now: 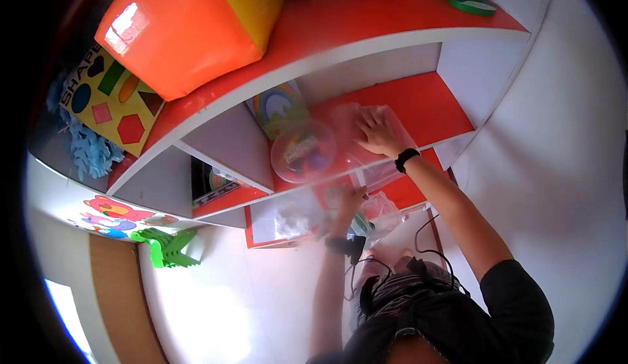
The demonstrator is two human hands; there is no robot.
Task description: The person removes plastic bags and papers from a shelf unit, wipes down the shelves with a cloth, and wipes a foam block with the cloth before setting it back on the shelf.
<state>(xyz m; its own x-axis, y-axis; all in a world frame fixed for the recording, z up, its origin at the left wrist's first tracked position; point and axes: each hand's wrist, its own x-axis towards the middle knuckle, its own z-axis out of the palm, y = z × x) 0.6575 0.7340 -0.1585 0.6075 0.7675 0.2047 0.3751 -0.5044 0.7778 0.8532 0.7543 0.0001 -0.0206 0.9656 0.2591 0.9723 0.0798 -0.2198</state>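
Note:
My right hand [378, 134] lies with fingers spread on a clear plastic bag or sheet [401, 123] on the red middle shelf [425, 99]. To its left is a round, see-through tub [303, 151] with colourful contents I cannot make out. Lower down, my left hand [350, 199] is smeared by motion near the shelf's front edge. I cannot tell whether it holds anything. Just beneath it, crumpled clear plastic [384, 217] with something green inside shows at the lower shelf.
A rainbow picture card [278, 105] leans behind the tub. On top stand an orange and yellow block [190, 30] and a green stand [470, 3]. A shapes chart [114, 99] hangs at the left. Stacked green chairs [167, 247] sit on the floor. A white wall [556, 135] bounds the right.

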